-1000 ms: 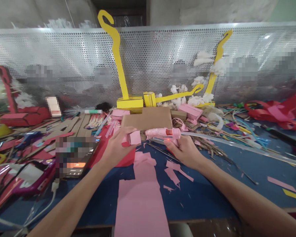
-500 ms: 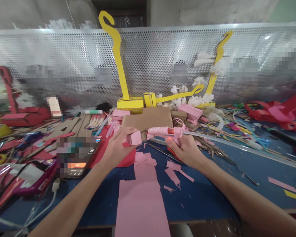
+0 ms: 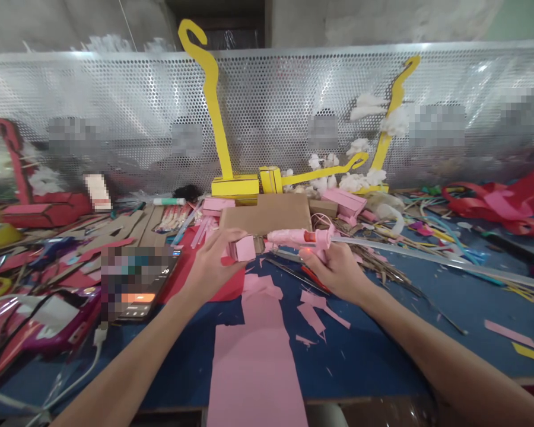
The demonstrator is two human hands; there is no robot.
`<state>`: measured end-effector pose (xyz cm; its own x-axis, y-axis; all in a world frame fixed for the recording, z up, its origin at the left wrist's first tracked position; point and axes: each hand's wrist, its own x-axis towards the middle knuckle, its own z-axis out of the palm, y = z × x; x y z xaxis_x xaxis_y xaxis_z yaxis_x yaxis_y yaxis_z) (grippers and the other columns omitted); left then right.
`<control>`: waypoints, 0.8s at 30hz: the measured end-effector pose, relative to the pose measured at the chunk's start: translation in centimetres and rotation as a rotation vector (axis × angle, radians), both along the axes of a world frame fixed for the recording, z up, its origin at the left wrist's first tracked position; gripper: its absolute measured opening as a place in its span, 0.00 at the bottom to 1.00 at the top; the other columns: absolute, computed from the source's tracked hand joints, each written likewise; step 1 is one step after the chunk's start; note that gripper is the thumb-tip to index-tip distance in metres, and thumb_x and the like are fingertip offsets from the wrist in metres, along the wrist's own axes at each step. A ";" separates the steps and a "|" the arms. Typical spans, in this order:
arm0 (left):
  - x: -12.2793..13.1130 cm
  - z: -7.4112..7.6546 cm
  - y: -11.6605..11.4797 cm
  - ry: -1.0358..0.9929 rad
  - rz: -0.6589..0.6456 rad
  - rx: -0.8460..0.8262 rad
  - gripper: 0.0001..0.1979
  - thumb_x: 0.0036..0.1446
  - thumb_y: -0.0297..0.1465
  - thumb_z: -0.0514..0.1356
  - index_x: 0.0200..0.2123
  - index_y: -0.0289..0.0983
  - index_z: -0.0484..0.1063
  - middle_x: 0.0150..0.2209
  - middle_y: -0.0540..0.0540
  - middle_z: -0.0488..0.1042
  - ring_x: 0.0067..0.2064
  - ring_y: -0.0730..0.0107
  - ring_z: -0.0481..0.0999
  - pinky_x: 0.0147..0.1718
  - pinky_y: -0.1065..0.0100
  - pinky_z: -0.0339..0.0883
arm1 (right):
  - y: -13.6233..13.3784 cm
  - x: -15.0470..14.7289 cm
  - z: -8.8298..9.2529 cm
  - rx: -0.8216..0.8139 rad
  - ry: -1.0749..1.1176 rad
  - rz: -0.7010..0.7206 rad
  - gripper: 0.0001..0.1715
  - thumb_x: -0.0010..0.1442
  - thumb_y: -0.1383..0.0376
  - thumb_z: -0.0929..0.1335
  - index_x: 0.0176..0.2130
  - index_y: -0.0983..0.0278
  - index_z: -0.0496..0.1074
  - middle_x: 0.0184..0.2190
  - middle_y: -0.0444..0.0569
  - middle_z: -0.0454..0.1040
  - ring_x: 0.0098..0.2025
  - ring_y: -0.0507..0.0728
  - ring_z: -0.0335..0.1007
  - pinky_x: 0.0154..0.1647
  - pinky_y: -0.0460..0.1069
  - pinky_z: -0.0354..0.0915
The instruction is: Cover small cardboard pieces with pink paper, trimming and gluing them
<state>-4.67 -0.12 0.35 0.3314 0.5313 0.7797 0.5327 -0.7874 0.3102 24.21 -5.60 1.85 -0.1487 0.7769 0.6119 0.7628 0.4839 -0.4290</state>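
Left hand (image 3: 213, 264) raised above the middle of the tabletop (image 3: 382, 350), fingers clamped on a small pink paper box (image 3: 242, 248), one flat face turned toward the other hand, probably to offer it to the nozzle. Right hand (image 3: 338, 270) wrapped shut around the grip of a pink glue gun (image 3: 300, 238), barrel level and aimed left, tip just beside the box; contact not clear enough to tell. A long clear glue stick (image 3: 427, 258) trailing from the back of the gun toward the right edge.

Below both hands, a long pink paper sheet (image 3: 256, 356) running to the near edge, with pink offcuts (image 3: 314, 311) scattered just right of it. A phone (image 3: 137, 279) lying left of the left hand, screen up. Behind the hands, a brown cardboard piece (image 3: 267, 213), then yellow hook-shaped cardboard models (image 3: 218, 130) standing at the far edge against a perforated metal screen (image 3: 93, 107).
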 end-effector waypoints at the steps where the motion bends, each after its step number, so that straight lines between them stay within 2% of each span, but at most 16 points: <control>1: 0.0 0.0 0.0 0.006 0.001 -0.002 0.20 0.59 0.33 0.69 0.53 0.43 0.72 0.52 0.44 0.79 0.56 0.56 0.78 0.58 0.53 0.73 | 0.0 0.0 0.0 -0.017 -0.006 0.011 0.33 0.69 0.50 0.64 0.21 0.57 0.44 0.17 0.35 0.42 0.20 0.48 0.39 0.20 0.49 0.39; 7: 0.0 0.2 0.0 -0.015 -0.009 0.005 0.20 0.59 0.32 0.69 0.54 0.43 0.72 0.53 0.43 0.79 0.56 0.56 0.78 0.57 0.51 0.74 | 0.1 0.3 0.0 0.029 -0.025 -0.044 0.34 0.68 0.49 0.64 0.21 0.57 0.44 0.17 0.35 0.41 0.20 0.48 0.38 0.20 0.49 0.39; 24: 0.0 0.4 -0.2 -0.058 -0.004 -0.032 0.22 0.58 0.33 0.70 0.54 0.44 0.71 0.54 0.44 0.79 0.56 0.56 0.78 0.57 0.51 0.73 | 0.1 0.7 0.9 0.020 -0.051 0.026 0.32 0.69 0.51 0.63 0.21 0.58 0.45 0.16 0.36 0.44 0.19 0.48 0.40 0.21 0.49 0.40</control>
<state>-4.66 -0.28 0.73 0.2884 0.5547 0.7805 0.5098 -0.7789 0.3653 24.93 -5.53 2.74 -0.2004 0.7599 0.6184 0.7707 0.5120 -0.3794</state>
